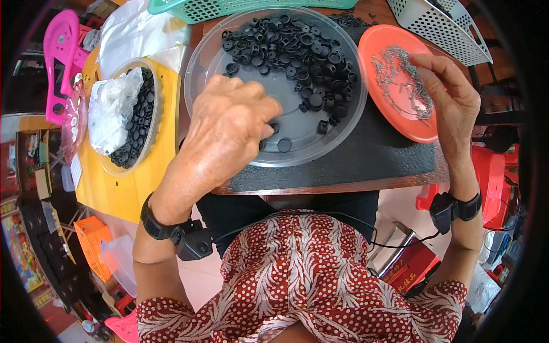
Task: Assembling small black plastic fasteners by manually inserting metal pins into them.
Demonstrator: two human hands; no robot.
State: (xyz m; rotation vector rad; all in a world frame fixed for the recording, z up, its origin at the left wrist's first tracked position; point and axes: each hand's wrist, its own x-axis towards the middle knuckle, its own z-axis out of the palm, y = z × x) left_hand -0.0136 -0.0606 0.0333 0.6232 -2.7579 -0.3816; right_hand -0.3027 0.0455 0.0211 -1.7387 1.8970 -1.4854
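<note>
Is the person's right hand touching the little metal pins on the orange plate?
Touching. The head view shows the right hand over the orange plate, its fingers resting right on the heap of metal pins.

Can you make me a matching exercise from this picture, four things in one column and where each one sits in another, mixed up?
Things:
1. Black round parts
2. Thin metal pins
3. Left hand
4. Crumpled clear bag

Places:
A. On the orange plate
B. In the small tub on the yellow surface
C. In the big clear dish
D. Over the near rim of the big clear dish

Pairs: 1-C, 2-A, 3-D, 4-B
</note>
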